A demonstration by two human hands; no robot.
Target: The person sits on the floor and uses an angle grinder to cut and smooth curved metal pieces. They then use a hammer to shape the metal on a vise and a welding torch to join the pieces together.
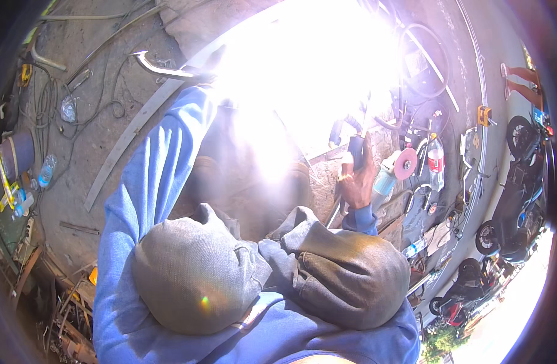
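Observation:
A white glare floods the upper middle and hides whatever is being worked on. My right hand is closed around the dark handle of a welding electrode holder at the glare's lower right edge. My left arm, in a blue sleeve, reaches up to the glare's left edge; the hand there is washed out, its fingers hidden. Beside it, a bent metal bar sticks out to the left. An angle grinder with a pink disc lies just right of my right hand.
A long flat metal strip curves across the ground at left, near tangled cables. To the right stand a red-labelled bottle, a yellow tape measure and parked motorcycles. Scrap metal lies lower left. Another person's legs show far right.

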